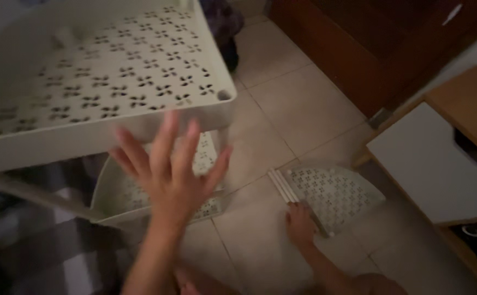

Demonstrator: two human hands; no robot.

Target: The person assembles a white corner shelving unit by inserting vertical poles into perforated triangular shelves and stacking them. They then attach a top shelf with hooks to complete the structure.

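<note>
Floor (309, 104) of pale square tiles fills the view, bounded at upper right by a dark wooden door or cabinet (369, 49) and at right by a low white-fronted unit (435, 164) with a wood top. At lower left I see a checked cloth (36, 246) in grey and white.

My left hand (170, 175) is raised in front of the camera, fingers (165, 136) spread wide and released, grasping nothing; it is motion-blurred. It overlaps the front edge of a large cream perforated shelf tray (102, 87) at upper left, but I cannot tell whether it touches it. Behind the palm lies a second, smaller perforated tray (118, 196) on a lower level.

My right hand (300, 221) rests low on the floor, fingers loosely curled against the near corner of a fan-shaped perforated corner shelf (337, 194) that lies flat on the tiles. Whether they pinch its edge or merely touch it, I cannot tell. Several short white tubes (282, 187) lie side by side along the shelf's left edge, just above those fingers. The corner shelf sits well apart from the left hand, to its right.
</note>
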